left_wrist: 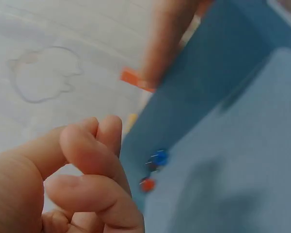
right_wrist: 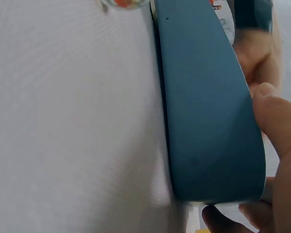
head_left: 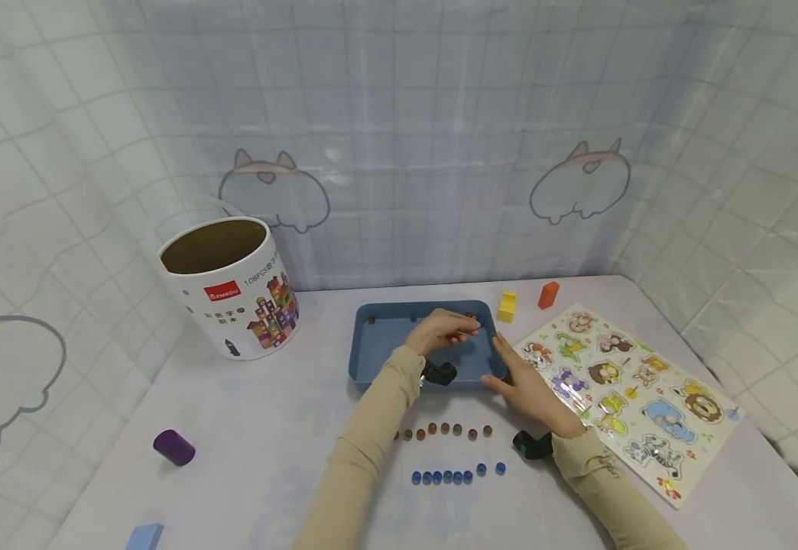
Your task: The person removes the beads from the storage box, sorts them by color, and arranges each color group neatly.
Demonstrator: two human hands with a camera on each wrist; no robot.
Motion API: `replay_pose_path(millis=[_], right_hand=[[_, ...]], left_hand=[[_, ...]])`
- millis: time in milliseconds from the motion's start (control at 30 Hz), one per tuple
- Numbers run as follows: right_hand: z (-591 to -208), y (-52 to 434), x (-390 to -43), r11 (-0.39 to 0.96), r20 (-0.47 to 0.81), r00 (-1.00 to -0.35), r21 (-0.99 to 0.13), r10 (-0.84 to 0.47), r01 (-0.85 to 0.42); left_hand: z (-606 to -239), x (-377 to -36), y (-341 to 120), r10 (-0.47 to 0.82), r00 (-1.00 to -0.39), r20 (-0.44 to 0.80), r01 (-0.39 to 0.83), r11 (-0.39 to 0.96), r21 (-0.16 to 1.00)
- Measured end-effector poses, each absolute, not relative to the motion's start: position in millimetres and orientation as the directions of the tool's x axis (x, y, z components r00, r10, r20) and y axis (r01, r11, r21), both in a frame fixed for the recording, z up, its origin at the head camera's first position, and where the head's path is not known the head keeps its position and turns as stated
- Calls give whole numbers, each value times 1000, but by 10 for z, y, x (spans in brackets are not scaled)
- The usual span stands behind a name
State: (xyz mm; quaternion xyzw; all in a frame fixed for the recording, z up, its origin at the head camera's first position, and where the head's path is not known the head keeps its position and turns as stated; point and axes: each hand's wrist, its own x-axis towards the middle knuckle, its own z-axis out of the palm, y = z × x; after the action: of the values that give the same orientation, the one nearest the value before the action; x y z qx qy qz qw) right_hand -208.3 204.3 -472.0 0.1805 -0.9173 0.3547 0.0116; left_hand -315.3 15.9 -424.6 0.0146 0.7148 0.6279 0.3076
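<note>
A blue-grey rectangular tray [head_left: 399, 378] stands mid-table, with a few small glass marbles [head_left: 371, 319] along its far side. My left hand [head_left: 440, 328] hangs over the tray's right half with its fingers bent; whether something small is between the fingertips is hidden. A blue marble [left_wrist: 160, 157] and a red one [left_wrist: 148, 184] lie by the tray wall beside it in the left wrist view. My right hand [head_left: 530, 386] holds the tray's near right corner, thumb on the near rim and fingers along the right side.
Rows of brownish marbles [head_left: 445, 428] and blue marbles [head_left: 448, 477] lie before the tray. A white bucket [head_left: 241, 305] stands left, near a purple cylinder [head_left: 174, 448] and blue block [head_left: 144, 536]. Yellow [head_left: 507, 306] and orange blocks [head_left: 548, 295] and an animal sticker sheet [head_left: 629, 397] lie right.
</note>
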Motion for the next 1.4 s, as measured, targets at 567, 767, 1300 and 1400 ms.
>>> replay_pose_path(millis=[567, 767, 1300, 1400], right_hand=[[-4665, 2045, -2090, 699, 116, -939, -639, -323, -320], [-4633, 2058, -2095, 696, 115, -940, -645, -322, -317], [-4663, 2047, -2073, 697, 103, -943, -649, -316, -304], [-4657, 2052, -2078, 699, 103, -941, -644, -323, -310]], left_hand=[[-4026, -1945, -1040, 611, -715, -341, -93, 400, 912], [-4224, -1493, -1142, 561, -732, -385, -95, 476, 874], [-4380, -1273, -1100, 558, -711, -427, -93, 528, 844], [-4289, -1327, -1096, 543, -732, -413, -67, 545, 836]])
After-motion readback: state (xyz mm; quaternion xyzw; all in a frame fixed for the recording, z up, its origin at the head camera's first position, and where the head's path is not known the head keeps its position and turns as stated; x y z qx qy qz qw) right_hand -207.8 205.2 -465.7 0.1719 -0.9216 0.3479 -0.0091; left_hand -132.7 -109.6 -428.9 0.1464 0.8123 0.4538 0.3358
